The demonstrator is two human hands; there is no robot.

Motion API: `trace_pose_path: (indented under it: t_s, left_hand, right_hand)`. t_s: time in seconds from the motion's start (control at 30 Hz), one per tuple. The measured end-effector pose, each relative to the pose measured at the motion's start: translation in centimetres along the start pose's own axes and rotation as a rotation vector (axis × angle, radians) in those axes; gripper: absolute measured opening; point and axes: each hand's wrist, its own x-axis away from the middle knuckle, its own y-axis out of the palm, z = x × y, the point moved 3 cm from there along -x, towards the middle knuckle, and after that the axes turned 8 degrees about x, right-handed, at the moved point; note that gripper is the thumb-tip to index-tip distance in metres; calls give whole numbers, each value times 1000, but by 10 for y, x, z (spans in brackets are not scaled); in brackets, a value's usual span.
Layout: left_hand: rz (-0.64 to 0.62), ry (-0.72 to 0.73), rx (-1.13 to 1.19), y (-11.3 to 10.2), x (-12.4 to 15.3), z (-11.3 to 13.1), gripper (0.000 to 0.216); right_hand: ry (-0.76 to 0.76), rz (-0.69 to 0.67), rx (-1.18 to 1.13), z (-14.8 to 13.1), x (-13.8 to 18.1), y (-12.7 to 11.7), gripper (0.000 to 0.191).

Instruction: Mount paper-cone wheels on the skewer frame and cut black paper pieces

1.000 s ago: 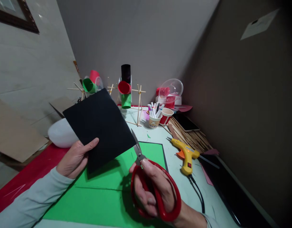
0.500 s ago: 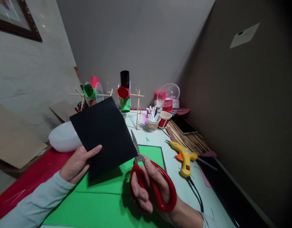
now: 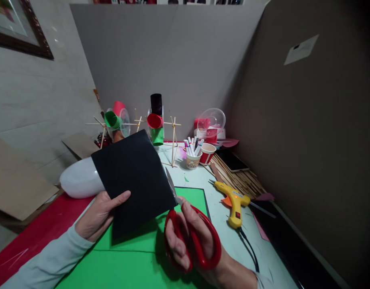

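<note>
My left hand grips a black sheet of paper by its lower left side, thumb on top and the other fingers behind it. The sheet is held tilted above green paper. My right hand is closed round the red handles of a pair of scissors. Their blades sit at the black sheet's right edge, one blade in front pointing up and away; part of the other is hidden by the sheet.
A yellow glue gun with a cord lies right, beside wooden sticks and a phone. Behind stand a cup of markers, a red cup and stick frames with coloured paper tubes. A white balloon-like object is left.
The scissors' blades have come further onto the black sheet's right edge, and their handles are slightly closer together. The whole view has shifted a little; my left hand keeps its hold.
</note>
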Motion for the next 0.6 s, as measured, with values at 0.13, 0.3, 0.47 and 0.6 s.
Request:
trace_pose_path:
  t_s: [0.13,0.3,0.47,0.6]
  left_hand:
    - [-1,-20,-11,0,0,-1,53]
    - [-14,-38,-20,-2,1,-1,46]
    - [-32,-46,-23,-4,0,-2,58]
    - [-45,-53,-23,-2,0,-4,58]
  right_hand:
    - [-15,28,-7,-2,2,3,66]
    - [-28,40,2,-7,4,2,62]
    - [-30,8,-24,-4,3,-1,60]
    - [-37,11,-53,-4,2,1,57]
